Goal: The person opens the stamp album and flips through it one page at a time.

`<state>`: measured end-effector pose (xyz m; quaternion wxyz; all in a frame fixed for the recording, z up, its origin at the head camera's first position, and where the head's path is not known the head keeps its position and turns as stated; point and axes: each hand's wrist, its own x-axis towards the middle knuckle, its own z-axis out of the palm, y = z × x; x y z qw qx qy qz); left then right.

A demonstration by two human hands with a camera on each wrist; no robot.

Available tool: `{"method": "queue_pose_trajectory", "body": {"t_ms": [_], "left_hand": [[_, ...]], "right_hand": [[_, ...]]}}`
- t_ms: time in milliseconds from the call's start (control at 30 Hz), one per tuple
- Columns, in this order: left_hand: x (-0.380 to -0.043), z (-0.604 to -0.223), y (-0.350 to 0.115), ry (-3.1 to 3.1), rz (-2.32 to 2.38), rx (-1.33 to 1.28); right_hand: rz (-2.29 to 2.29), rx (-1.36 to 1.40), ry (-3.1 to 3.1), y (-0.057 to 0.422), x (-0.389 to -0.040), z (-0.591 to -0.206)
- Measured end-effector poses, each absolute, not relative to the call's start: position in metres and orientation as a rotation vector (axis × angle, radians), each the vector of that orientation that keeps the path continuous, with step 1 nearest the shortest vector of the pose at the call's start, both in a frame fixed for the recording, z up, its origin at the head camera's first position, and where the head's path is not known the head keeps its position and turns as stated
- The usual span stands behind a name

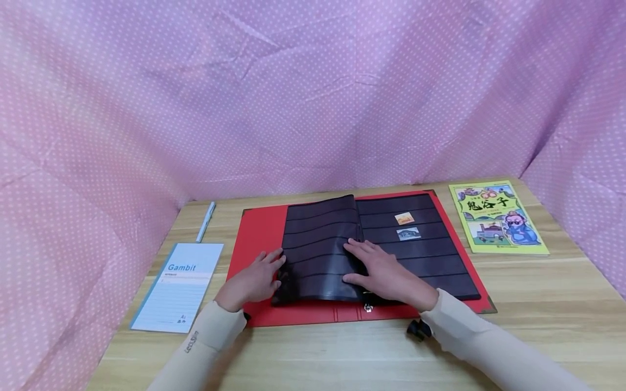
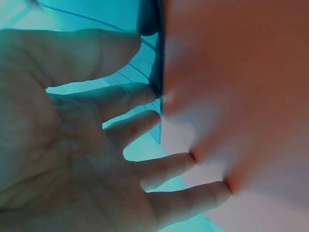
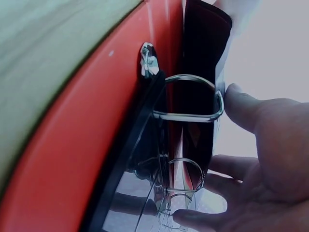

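Observation:
A red ring binder (image 1: 261, 228) lies spread on the table with black pocket pages. My left hand (image 1: 255, 278) is at the outer edge of the left black page (image 1: 318, 255), its fingers spread and nearly straight, also in the left wrist view. My right hand (image 1: 381, 271) lies over that page's inner side by the spine, fingers extended. In the right wrist view its thumb and fingers reach beside the metal rings (image 3: 188, 117). Two small stamps, one orange (image 1: 404, 218) and one blue-grey (image 1: 408, 233), sit in the upper pockets of the right black page (image 1: 440, 260).
A pale blue notebook (image 1: 178, 288) lies left of the binder, with a light blue pen (image 1: 206, 221) behind it. At the right is a yellow comic-style book (image 1: 499, 217). Pink dotted cloth (image 1: 313, 108) hangs behind the wooden table (image 1: 332, 358).

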<state>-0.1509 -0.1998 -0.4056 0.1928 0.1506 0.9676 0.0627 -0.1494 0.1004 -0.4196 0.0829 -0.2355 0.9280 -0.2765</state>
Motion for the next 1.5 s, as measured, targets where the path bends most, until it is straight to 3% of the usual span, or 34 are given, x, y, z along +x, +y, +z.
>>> {"method": "queue_pose_trajectory", "body": {"t_ms": [433, 700, 1033, 1500], "left_hand": [[-0.144, -0.418, -0.202, 2.850, 0.181, 0.398], [-0.141, -0.419, -0.210, 2.824, 0.144, 0.220], [-0.140, -0.420, -0.212, 2.831, 0.071, 0.283], [-0.139, -0.418, -0.210, 2.826, 0.065, 0.276]], "right_hand": [[-0.820, -0.699, 2.749, 0.098, -0.146, -0.418], [-0.869, -0.617, 2.902, 0.147, -0.148, -0.415], [-0.634, -0.229, 2.942, 0.225, -0.137, -0.415], [-0.584, -0.158, 2.924, 0.243, -0.120, -0.427]]}}
